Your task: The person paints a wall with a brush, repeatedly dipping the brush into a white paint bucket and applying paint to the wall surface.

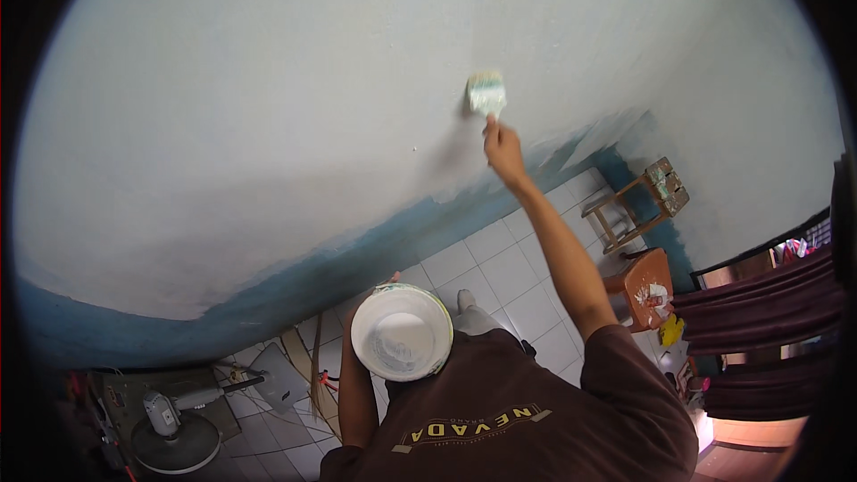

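My right hand (504,153) is closed round the handle of a wide paintbrush (486,92), reaching out ahead at the wall. The brush's head is smeared with white and pale green paint, and its bristles lie at the white-painted wall (339,80). Against my chest sits a round white bucket (361,344) with some white paint at its bottom. My left arm runs along the bucket's left side, and fingertips of my left hand (394,278) show at its far rim, holding it. The rest of that hand is hidden behind the bucket.
Unpainted blue (375,239) runs along the wall's lower part. A paint-spotted wooden stool (665,187) and a reddish-brown plastic chair (644,277) stand at right, near dark red curtains (759,303). At lower left is a fan (174,437). White tiles (504,272) cover the floor.
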Demonstrator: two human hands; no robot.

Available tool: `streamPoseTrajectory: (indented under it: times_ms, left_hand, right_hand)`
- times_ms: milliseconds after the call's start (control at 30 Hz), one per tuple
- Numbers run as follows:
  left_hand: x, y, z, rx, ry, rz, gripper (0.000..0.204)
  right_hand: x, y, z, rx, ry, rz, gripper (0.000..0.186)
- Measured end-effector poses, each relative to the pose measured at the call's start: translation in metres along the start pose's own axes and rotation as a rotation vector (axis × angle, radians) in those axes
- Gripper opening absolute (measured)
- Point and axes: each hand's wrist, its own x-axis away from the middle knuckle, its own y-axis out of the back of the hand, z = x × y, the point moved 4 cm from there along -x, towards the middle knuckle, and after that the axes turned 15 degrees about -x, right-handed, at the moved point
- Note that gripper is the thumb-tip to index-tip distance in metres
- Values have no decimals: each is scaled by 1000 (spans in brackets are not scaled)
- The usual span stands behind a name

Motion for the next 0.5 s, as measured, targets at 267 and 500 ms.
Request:
streamPoseTrajectory:
  times_ms: [267,500]
  left_hand:
    - [2,-27,-6,23,20,-43,32]
    - [-19,41,17,-27,60,-30,38]
  right_hand:
    - [43,36,-109,10,-504,198,54]
    - [-18,29,98,-368,-360,251,40]
